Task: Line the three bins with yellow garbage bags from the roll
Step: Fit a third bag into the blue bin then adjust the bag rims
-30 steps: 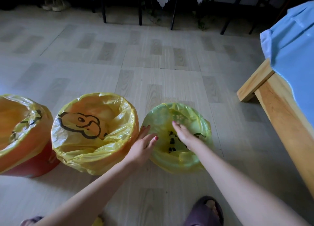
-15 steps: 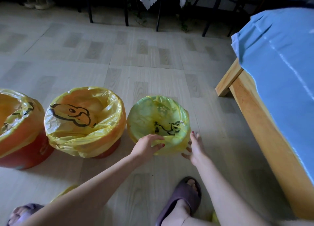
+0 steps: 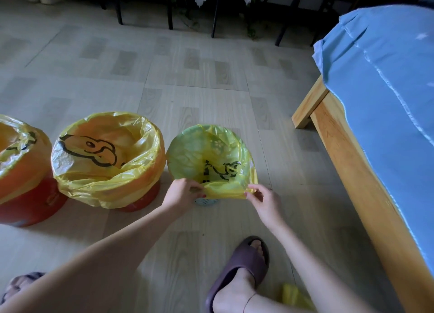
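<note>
Your left hand [image 3: 182, 193] and right hand [image 3: 263, 201] each pinch the near hem of the yellow bag [image 3: 211, 157] draped over the small pale bin [image 3: 206, 201], the rightmost of three on the floor. The two red bins [image 3: 143, 198] to its left already wear their liners. This last one looks nearly seated; only tugging its edge down seems left.

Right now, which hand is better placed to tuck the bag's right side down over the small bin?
Right hand: it pinches the yellow garbage bag at that side; the left hand grips the opposite edge.
</note>
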